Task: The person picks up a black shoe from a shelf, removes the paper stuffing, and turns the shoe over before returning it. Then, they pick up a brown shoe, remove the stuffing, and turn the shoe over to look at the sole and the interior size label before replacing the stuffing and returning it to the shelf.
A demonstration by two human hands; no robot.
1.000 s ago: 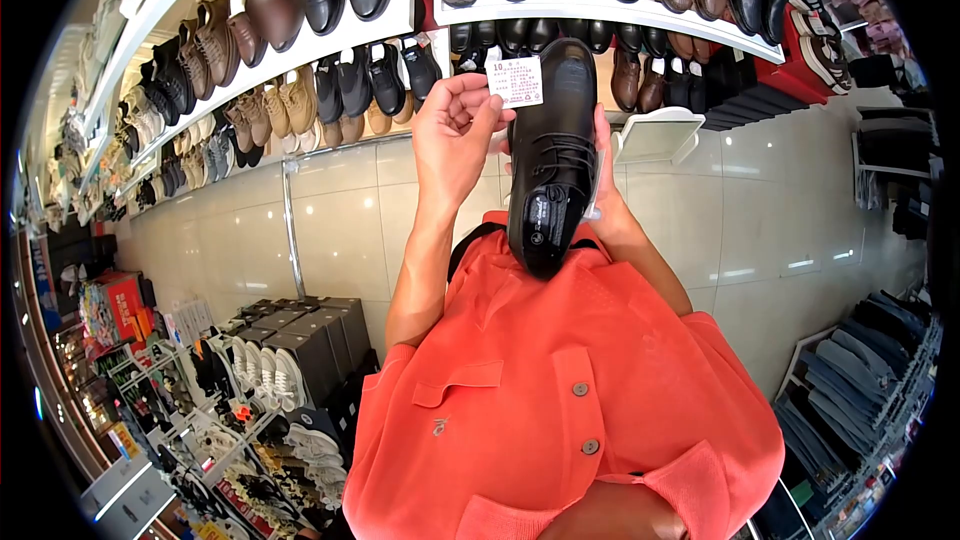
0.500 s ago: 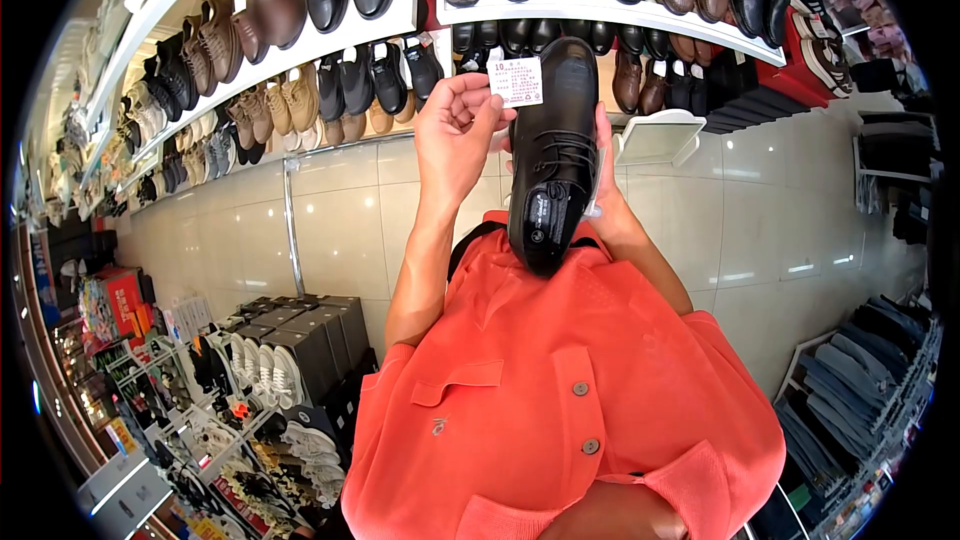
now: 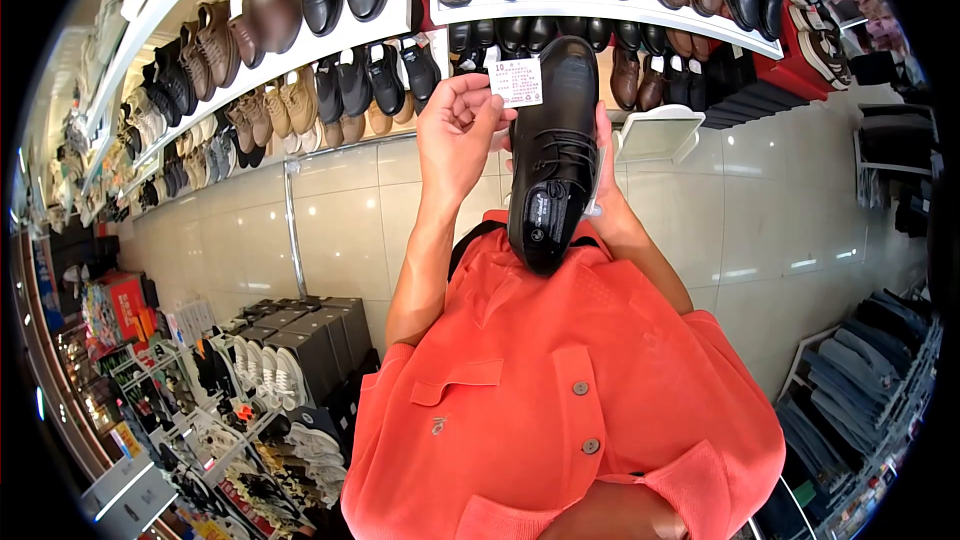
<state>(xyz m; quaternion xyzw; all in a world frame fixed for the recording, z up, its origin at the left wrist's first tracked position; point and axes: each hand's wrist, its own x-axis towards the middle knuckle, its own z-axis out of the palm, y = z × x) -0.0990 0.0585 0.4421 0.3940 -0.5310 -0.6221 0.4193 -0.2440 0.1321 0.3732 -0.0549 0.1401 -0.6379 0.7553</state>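
Note:
A black lace-up shoe (image 3: pixel 556 140) is upright in front of my chest, toe pointing away from me. My right hand (image 3: pixel 604 165) holds it from the right side and beneath; most of those fingers are hidden behind the shoe. Between thumb and fingers, my left hand (image 3: pixel 462 130) pinches a small white paper tag (image 3: pixel 516 82) with printed text. The tag lies against the left side of the shoe near its toe.
Shelves (image 3: pixel 600 8) of black and brown shoes run across the top and left. Shoe boxes (image 3: pixel 310 335) and a rack of sneakers (image 3: pixel 270 370) stand at lower left. Folded jeans (image 3: pixel 850 370) are at lower right. A small framed mirror (image 3: pixel 660 135) stands beyond my right hand.
The view has shifted very slightly, so the shelves sit a little further left. Both hands keep the same hold on the tag and the shoe.

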